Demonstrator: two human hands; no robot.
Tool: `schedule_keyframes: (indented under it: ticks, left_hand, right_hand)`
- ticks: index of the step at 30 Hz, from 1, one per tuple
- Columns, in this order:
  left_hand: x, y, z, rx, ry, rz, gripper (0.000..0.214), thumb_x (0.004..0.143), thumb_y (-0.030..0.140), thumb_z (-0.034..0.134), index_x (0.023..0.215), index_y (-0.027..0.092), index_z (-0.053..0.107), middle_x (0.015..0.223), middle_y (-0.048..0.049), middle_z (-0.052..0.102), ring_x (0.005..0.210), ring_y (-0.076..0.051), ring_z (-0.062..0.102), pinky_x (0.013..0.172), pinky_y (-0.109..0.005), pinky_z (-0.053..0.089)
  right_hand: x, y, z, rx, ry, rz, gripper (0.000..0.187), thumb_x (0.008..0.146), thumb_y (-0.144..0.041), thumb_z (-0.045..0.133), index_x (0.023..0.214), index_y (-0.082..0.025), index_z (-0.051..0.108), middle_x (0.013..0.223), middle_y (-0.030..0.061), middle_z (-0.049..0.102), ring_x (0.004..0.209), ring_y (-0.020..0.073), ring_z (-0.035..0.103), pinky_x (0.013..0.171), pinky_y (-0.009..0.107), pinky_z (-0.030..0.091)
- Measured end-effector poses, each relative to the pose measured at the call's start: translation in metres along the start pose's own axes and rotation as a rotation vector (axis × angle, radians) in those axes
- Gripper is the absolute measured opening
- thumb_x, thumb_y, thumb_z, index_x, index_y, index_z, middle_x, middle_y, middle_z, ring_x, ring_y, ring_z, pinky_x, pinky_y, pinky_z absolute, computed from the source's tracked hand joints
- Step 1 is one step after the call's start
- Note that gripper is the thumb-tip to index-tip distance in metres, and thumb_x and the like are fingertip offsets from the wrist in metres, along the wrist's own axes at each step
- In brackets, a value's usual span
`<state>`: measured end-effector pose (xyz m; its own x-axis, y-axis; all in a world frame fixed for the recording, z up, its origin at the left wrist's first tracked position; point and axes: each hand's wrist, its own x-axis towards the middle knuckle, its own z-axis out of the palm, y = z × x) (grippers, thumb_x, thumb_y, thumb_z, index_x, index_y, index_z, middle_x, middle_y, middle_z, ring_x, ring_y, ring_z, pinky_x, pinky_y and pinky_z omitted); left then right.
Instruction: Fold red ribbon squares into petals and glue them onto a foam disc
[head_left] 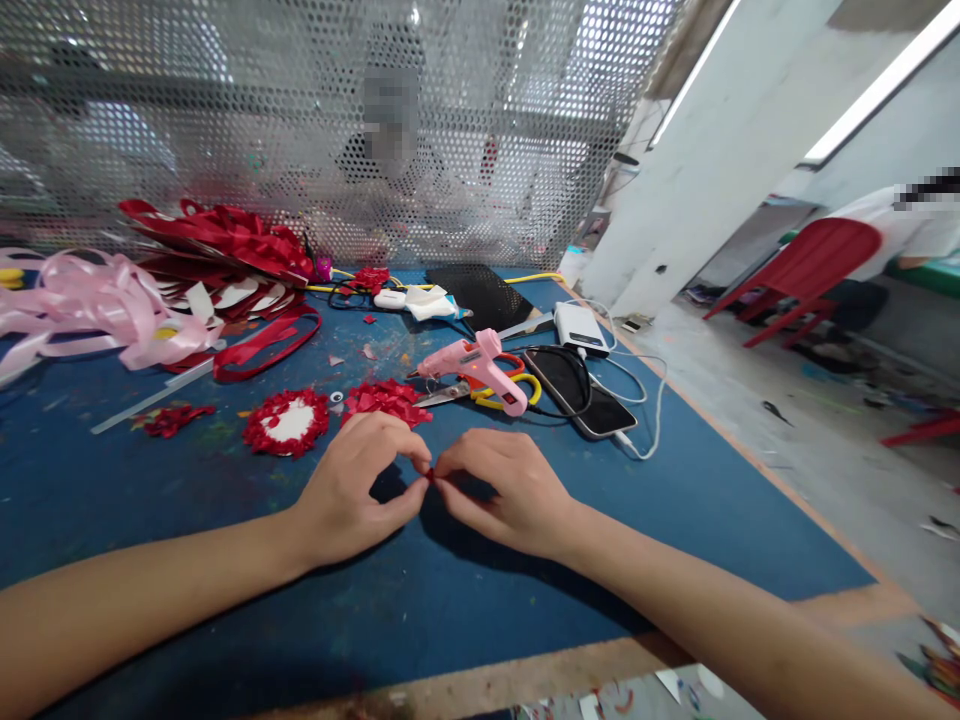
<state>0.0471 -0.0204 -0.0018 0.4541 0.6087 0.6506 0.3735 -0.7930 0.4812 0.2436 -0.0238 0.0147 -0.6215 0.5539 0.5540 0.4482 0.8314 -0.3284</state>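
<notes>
A tiny red ribbon scrap (430,476) is pinched between the left hand (358,492) and right hand (507,490) above the blue counter (225,520); a pink plastic glue gun (480,366) and a pile of red ribbon pieces (386,399) lie just beyond.

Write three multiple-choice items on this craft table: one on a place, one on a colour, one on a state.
1. Where does the glue gun lie?
A. on the floor
B. on the blue table, left of the phone
C. on the red chair

2. What colour is the loose ribbon at far left?
A. pink
B. green
C. black

3. What are the left hand and right hand doing?
A. resting flat, apart
B. gripping the scissors
C. pinching a small red piece between them

Answers: 1 B, it lies on the tabletop beside the phone. 2 A, the heap is pale pink. 3 C, fingertips of both hands meet on the red scrap.
</notes>
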Motion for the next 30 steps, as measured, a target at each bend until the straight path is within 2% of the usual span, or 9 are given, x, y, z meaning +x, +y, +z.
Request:
schedule_keyframes:
  ticks: [13,18,22,30]
  left_hand:
    - [0.000,-0.001,0.000,-0.061,-0.011,-0.024,0.021,0.078,0.009,0.058,0.092,0.023,0.051,0.085,-0.0013,0.063,0.083,-0.018,0.059,0.078,-0.035,0.048]
    - [0.001,0.000,-0.001,-0.110,-0.012,-0.018,0.021,0.077,0.007,0.057,0.091,0.022,0.052,0.084,-0.0017,0.062,0.082,-0.017,0.058,0.076,-0.033,0.048]
    - [0.000,0.000,-0.001,-0.093,0.013,-0.017,0.021,0.076,0.006,0.058,0.090,0.021,0.053,0.084,-0.0015,0.062,0.082,-0.016,0.057,0.076,-0.033,0.047]
    - [-0.010,-0.004,-0.018,-0.003,0.050,0.052,0.020,0.077,0.008,0.059,0.090,0.022,0.054,0.082,-0.0017,0.065,0.083,-0.017,0.059,0.077,-0.033,0.047]
  right_hand:
    - [0.000,-0.001,0.000,0.002,-0.006,0.013,0.004,0.085,-0.017,0.052,0.082,-0.019,0.053,0.070,0.0006,0.063,0.061,0.0107,0.056,0.057,0.022,0.042]
    - [-0.001,-0.002,-0.001,0.051,0.042,0.087,0.011,0.082,-0.021,0.054,0.076,-0.020,0.045,0.067,-0.0009,0.060,0.058,0.0105,0.054,0.055,0.022,0.041]
    - [0.000,0.001,-0.004,0.002,0.089,0.094,0.013,0.082,-0.024,0.055,0.075,-0.021,0.044,0.064,-0.0018,0.059,0.054,0.0101,0.052,0.053,0.022,0.040]
    - [0.004,0.012,-0.012,-0.122,0.104,0.109,0.012,0.085,-0.023,0.053,0.074,-0.021,0.049,0.060,-0.0025,0.057,0.050,0.0104,0.052,0.051,0.022,0.040]
